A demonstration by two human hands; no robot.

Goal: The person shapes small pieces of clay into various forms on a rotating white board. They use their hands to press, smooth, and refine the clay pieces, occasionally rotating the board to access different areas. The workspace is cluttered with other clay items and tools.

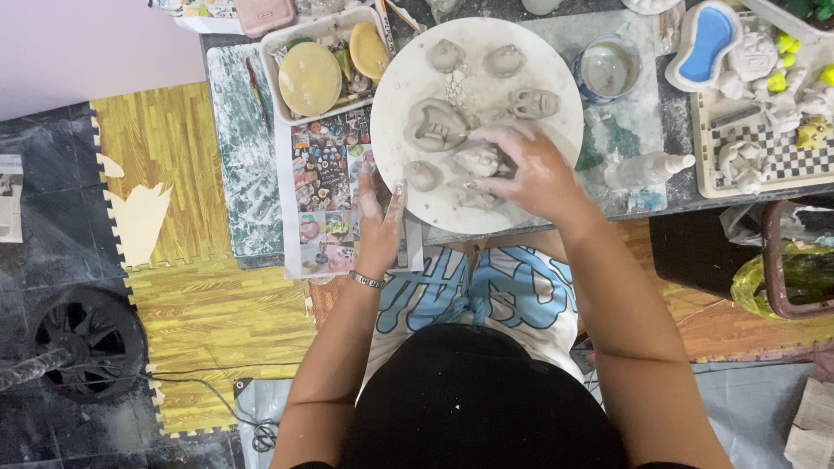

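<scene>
The small clay figure (479,160) is a pale grey lump, damp-looking and roughly modelled, with a few pinched ridges on its upper side; I cannot make out what it depicts. It sits on the round white work board (556,78), in the lower middle part of it, just below the largest clay piece (434,126). Its long axis seems to run across the picture, left to right, tilted a little upward to the right; which end is its front I cannot tell, as my fingers cover the right half.

My right hand (530,174) lies over the figure from the right, fingers curled and closed on it, tips dusted white with clay. My left hand (380,227) rests at the board's lower left rim with the fingers straight and together, pressed flat against the edge, clamped on nothing. A metal bracelet (367,280) sits on that wrist.

Around the figure on the board lie other grey pieces: two rounded lumps (446,56) near the top, a face-like piece (533,103) to the upper right, and a small blob (423,175) just to the left.

Beside the board, to the left, is a tray of yellow sponges (310,78) above a printed picture sheet (330,174); to the right, a water cup (607,68) and a white figurine (647,168) lying on its side.
</scene>
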